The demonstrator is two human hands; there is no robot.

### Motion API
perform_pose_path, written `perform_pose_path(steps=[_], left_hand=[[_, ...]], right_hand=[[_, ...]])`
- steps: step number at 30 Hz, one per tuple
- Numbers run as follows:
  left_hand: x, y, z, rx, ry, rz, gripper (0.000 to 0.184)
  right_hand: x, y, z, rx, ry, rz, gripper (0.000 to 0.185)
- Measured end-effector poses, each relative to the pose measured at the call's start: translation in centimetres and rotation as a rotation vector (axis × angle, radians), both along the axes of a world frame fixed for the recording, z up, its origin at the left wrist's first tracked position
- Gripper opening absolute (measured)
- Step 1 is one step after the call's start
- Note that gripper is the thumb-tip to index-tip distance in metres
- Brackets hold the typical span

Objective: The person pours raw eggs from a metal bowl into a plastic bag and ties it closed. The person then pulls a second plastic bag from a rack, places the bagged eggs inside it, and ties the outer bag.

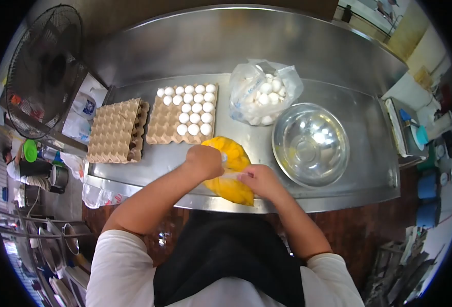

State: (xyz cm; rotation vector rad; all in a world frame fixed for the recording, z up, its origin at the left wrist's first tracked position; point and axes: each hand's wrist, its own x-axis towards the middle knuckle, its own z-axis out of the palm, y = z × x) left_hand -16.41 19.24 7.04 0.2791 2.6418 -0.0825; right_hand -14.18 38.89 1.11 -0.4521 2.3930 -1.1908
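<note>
- my yellow bag (237, 192): thin, glossy plastic
- bowl (289, 134): smooth, mirror-bright metal
- my bench (364, 133): satin metal
- egg trays (112, 128): rough, matt paper pulp
- my apron (226, 245): matt cloth

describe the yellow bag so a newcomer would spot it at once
Find the steel counter and follow its near edge to the middle. There sits the bulging yellow bag, held by the left hand and the right hand. Its bright yellow sets it apart from the bag of white eggs or shells farther back.
</note>
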Motion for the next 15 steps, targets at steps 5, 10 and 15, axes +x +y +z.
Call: perform_pose_path(steps=[5, 10, 15], left_hand=[[-2.1, -2.6, -2.0, 0.299, -0.279, 0.113, 0.025], [1.4, -1.7, -5.0, 0.543, 0.427, 0.159, 0.022], [2.1, -1.4, -5.7, 0.599, 0.714, -0.179, 0.027]], right_hand=[[-2.1, -1.4, -1.4, -0.309, -0.229, -0.064, 0.026], [-3.6, -2.6, -2.1, -0.726, -0.634, -0.349, 0.017], [-4.2, -4.5, -2.9, -0.926, -0.81, -0.589, 0.016]])
